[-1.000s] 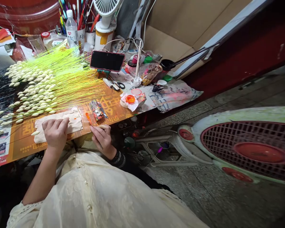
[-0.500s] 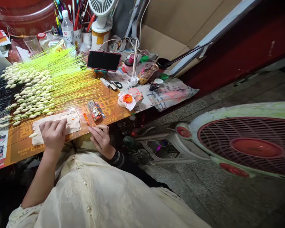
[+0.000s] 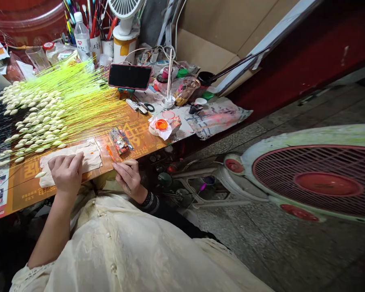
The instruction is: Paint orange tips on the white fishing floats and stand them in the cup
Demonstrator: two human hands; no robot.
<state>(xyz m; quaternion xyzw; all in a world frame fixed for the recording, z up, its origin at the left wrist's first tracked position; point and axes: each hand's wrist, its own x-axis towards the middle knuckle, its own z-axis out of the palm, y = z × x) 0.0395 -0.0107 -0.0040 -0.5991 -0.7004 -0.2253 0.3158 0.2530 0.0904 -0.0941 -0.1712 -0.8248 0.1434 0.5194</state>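
My left hand (image 3: pixel 66 169) is closed, with its fingers bent together over a crumpled pale cloth (image 3: pixel 91 157) at the table's front edge; what its fingers hold is hidden. Just left of it, a cream bud-shaped piece (image 3: pixel 40 174) lies over the cloth's edge. To the right, my right hand (image 3: pixel 129 176) pinches a thin brush (image 3: pixel 110 153), whose orange end points away from me over the table. Beyond that brush sits a paint-stained block (image 3: pixel 121 142). Many cream buds (image 3: pixel 45 127) on yellow-green stems (image 3: pixel 88 93) are spread across the table's left side.
Orange paint (image 3: pixel 161 124) sits in a small pot on tissue near the right edge. Behind are a propped phone (image 3: pixel 130 76), scissors (image 3: pixel 148 107), a water bottle (image 3: pixel 82 38) and a small fan (image 3: pixel 125 10). A stained cloth (image 3: pixel 220 117) hangs over the right corner.
The view has shifted slightly, so the table items appear a little further left. Both hands keep nearly the same pose and place.
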